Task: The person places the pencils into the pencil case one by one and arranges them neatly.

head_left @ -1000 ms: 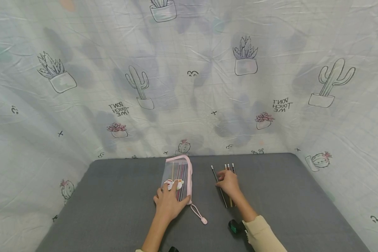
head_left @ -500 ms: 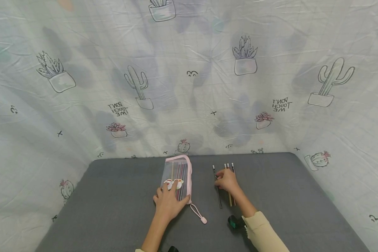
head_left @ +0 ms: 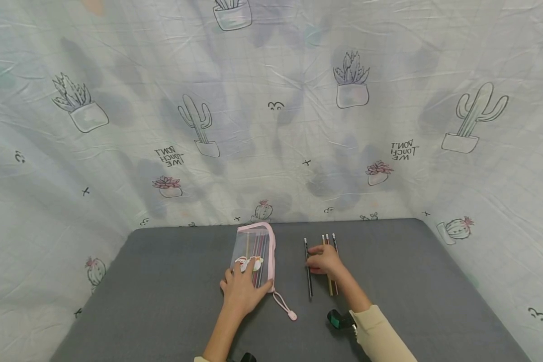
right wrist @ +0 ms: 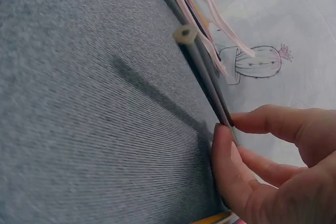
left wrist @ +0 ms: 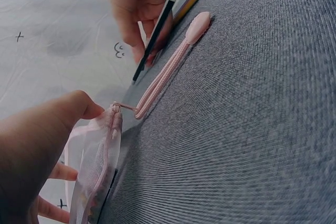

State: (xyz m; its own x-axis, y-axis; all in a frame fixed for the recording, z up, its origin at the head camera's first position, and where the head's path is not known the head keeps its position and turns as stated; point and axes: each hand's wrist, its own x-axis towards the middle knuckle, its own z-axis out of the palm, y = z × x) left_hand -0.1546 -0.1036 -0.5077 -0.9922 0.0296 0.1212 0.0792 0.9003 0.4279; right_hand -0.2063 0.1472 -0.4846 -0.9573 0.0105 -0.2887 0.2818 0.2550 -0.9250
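My left hand (head_left: 243, 294) rests with spread fingers on a clear pencil case (head_left: 272, 251) edged in pink. Several coloured pencils show through its front. In the left wrist view, the thumb lies beside the zipper end, where a pink cord pull (left wrist: 198, 27) is attached. Thumb and fingers of my right hand (head_left: 328, 261) pinch a dark pencil (head_left: 309, 281). Its unsharpened end points toward me, raised over its shadow in the right wrist view. Partly behind that hand, three more pencils (head_left: 330, 286) lie side by side, with white ends pointing away.
Both hands work over a grey cloth-covered table (head_left: 172, 281). A pale curtain (head_left: 271, 136) printed with cacti hangs along its back and sides. Near the right sleeve (head_left: 380, 332) is a black device (head_left: 337, 319) with a green patch.
The dark pencil's near end has swung left, so it now runs almost straight away from me. My right hand has shifted slightly left with it. The left hand and case stay put.
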